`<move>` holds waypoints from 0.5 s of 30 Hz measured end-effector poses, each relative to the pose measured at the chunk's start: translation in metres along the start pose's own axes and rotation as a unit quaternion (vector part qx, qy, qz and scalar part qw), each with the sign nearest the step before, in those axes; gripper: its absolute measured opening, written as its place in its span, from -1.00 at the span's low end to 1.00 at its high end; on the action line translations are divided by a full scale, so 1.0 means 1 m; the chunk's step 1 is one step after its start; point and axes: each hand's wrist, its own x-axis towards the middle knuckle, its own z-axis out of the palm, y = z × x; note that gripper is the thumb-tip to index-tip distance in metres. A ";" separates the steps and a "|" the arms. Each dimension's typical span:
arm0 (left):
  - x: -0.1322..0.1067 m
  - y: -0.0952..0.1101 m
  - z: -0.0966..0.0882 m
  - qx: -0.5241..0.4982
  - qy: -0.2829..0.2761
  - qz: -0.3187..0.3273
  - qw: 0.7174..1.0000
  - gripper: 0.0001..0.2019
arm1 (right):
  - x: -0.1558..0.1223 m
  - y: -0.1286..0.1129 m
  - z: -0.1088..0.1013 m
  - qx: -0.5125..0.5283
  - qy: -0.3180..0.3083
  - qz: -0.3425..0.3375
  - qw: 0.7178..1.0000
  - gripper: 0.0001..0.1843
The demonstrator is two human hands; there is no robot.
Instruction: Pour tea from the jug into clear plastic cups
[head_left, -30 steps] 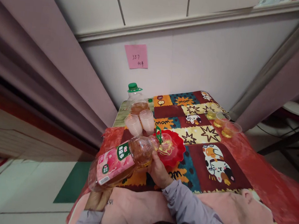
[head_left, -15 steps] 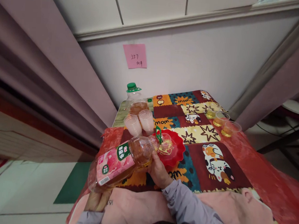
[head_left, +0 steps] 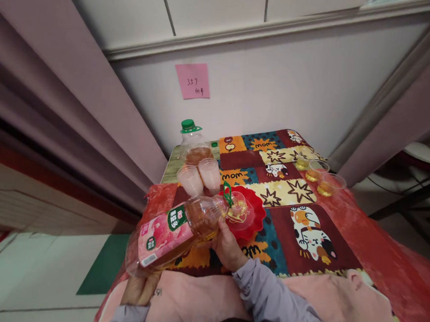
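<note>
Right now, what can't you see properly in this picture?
All in the head view:
Left hand: some fingers are hidden by the tilted juice bottle.
Right hand: most fingers are hidden by the same bottle's neck.
Green-capped bottle: its base is hidden behind the stacked plastic cups.
Pink label: its tiniest print is too small.
Clear item, top right: cut off by the picture's edge.

1. Pink-labelled bottle (head_left: 166, 236): dark green patch, white characters, amber liquid.
2. Dish (head_left: 257, 220): red, gold print.
3. Placemats (head_left: 280, 240): maroon, orange, dotted teal, cream with dark stars, patched cats.
4. Green-capped bottle (head_left: 194, 147): amber liquid.
5. Cup stacks (head_left: 191, 180): translucent white.
6. Sleeves (head_left: 268, 289): plain lilac.
7. Note (head_left: 192, 81): pink, dark handwriting.
</note>
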 end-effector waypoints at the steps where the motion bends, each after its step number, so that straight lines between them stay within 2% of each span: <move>1: 0.004 -0.002 -0.001 -0.005 0.006 -0.008 1.000 -0.39 | 0.000 0.000 0.000 0.000 0.000 0.000 1.000 0.08; 6: 0.010 -0.004 -0.009 -0.025 0.012 -0.021 0.999 -0.44 | 0.000 0.000 0.000 -0.002 0.005 -0.003 1.000 0.08; 11: 0.005 -0.001 -0.005 0.004 0.021 -0.036 0.999 -0.59 | 0.000 0.001 -0.001 0.000 0.003 -0.007 1.000 -0.02; 15: 0.007 -0.001 -0.004 0.031 0.024 -0.021 0.999 -0.67 | 0.000 0.000 -0.001 0.000 -0.003 -0.003 1.000 -0.02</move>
